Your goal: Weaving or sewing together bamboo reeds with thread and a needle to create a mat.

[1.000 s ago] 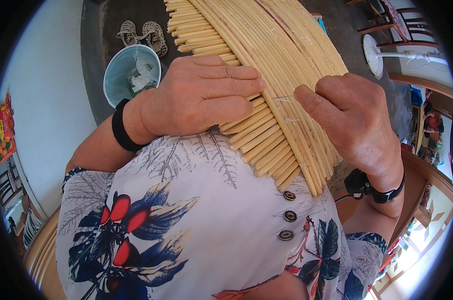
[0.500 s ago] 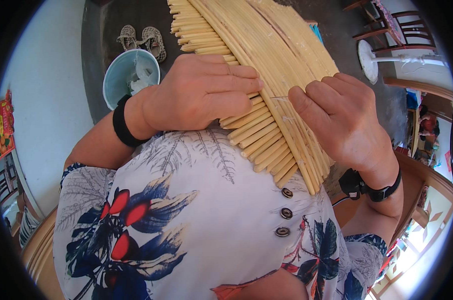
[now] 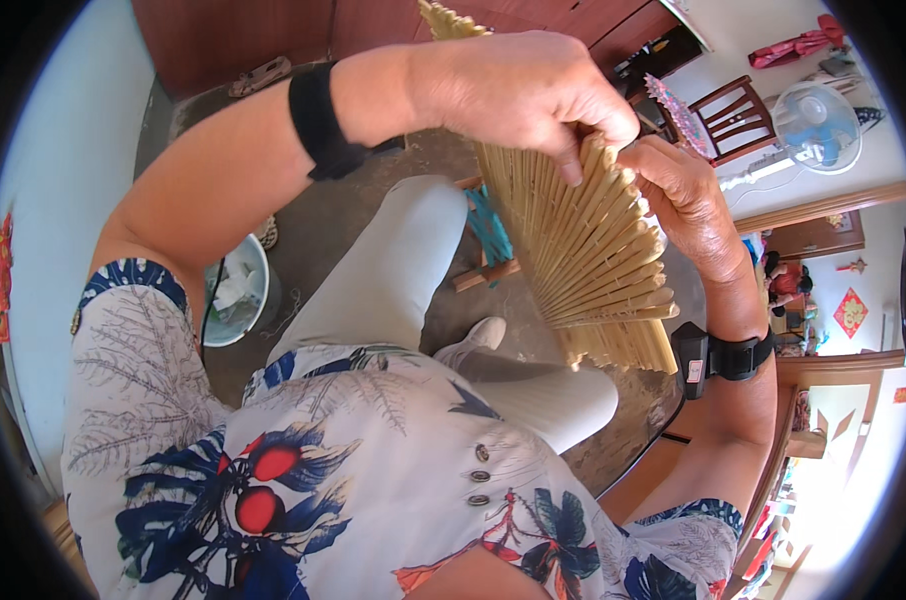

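A stitched mat of pale yellow stalks [image 3: 593, 250] hangs raised in front of me. Its cut stalk ends fan out along the right edge. My left hand [image 3: 533, 95] grips the upper part of that edge, with the thumb pressed on the stalks and the fingers behind. Close beside it, my right hand [image 3: 683, 200] has its fingers pinched together at the stalk ends; whatever lies between them is too small to make out.
Below the mat stands a low stool with blue webbing [image 3: 490, 230]. A light blue bucket [image 3: 258, 290] holding whitish plastic is at the left, with a shoe [image 3: 261, 77] farther back. A white fan [image 3: 818, 127] and a wooden chair [image 3: 731, 118] are at the far right.
The mat has come up off my lap and turned, so its stalk ends face right. Both hands have moved up and away from my body, and closer together. My view has tilted up.
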The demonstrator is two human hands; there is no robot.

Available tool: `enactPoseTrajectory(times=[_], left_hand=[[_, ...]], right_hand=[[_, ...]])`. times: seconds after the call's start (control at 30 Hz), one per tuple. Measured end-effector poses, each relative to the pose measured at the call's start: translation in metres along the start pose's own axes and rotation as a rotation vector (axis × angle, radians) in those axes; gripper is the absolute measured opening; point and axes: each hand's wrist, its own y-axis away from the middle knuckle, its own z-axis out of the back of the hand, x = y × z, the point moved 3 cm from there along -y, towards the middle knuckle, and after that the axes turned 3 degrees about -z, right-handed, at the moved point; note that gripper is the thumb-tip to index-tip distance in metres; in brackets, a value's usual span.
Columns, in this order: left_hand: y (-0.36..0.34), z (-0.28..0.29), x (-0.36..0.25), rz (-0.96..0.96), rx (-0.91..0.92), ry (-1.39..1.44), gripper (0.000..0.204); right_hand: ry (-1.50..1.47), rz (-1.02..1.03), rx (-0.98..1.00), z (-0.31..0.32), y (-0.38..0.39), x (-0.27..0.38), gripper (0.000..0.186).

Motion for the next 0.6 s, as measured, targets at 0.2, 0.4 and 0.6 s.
enactPoseTrajectory(times=[0.2,0.4,0.6], left_hand=[[-0.062,0.001,0.033,-0.046,0.157,0.135,0.025],[-0.104,-0.01,0.046,-0.132,0.145,0.226,0.028],[-0.11,-0.008,0.042,-0.157,0.138,0.178,0.027]], right_hand=[[-0.237,-0.116,-0.081,0.019,0.026,-0.024,0.025],[-0.518,-0.293,-0.226,0.039,0.059,-0.008,0.016],[-0.791,-0.609,-0.354,0.036,0.068,0.013,0.025]])
